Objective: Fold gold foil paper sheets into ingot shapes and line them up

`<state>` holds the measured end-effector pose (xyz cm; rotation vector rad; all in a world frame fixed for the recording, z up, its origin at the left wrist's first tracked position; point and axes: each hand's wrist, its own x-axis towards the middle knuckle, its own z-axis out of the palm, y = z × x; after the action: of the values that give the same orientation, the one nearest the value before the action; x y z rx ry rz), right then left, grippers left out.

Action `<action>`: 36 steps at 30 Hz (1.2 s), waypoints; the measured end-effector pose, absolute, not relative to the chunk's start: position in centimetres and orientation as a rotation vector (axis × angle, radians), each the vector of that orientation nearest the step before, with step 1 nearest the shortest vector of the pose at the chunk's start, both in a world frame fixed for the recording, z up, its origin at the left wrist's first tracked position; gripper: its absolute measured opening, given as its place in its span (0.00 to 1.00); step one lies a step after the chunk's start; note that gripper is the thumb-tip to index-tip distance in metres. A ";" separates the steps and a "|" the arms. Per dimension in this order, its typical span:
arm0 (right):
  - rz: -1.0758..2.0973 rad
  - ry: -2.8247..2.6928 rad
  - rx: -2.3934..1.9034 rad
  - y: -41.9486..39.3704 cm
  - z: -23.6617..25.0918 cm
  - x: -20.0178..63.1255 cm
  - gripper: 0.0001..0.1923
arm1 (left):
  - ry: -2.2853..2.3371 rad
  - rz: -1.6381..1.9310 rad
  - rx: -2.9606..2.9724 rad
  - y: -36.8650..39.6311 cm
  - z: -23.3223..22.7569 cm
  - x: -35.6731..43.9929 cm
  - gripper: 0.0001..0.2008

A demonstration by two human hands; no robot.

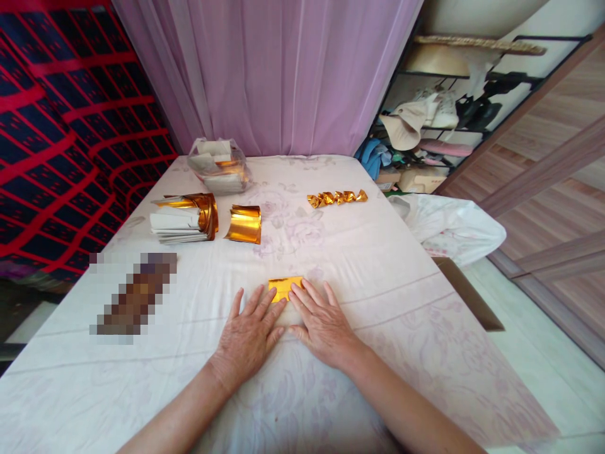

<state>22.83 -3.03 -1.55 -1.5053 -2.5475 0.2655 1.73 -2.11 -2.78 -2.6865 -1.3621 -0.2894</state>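
A small piece of gold foil paper [285,287], folded into a flat strip, lies on the cloth-covered table in front of me. My left hand [250,331] rests flat with fingers spread, its fingertips on the paper's left and lower edge. From the other side my right hand [322,320] lies flat too, fingers spread, with fingertips touching the paper's right part. Both thumbs point inward below the paper, close to each other. Beyond the hands are a curved stack of gold sheets [244,224] and a row of several folded gold foil pieces [337,198].
At the back left stand a larger bundle of gold and white paper [184,218] and a clear plastic bag [220,165] of more sheets. A pixelated patch [137,296] covers something on the left. A shelf with shoes and a cap [403,124] stands right of the purple curtain [274,75].
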 end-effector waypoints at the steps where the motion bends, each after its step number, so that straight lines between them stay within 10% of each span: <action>1: 0.271 -2.544 -1.522 -3.1 -1.6 23.2 0.29 | -1.372 -0.297 -2.692 -2.1 -2.8 1.7 0.24; 36: 0.239 -2.106 -1.371 -0.4 -3.4 24.4 0.08 | -1.874 -0.850 -2.744 0.3 -2.2 0.2 0.04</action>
<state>24.44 -0.38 -3.45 -1.3712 -2.1064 0.2386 0.23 0.34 -2.21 -2.7439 -1.8743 -0.8498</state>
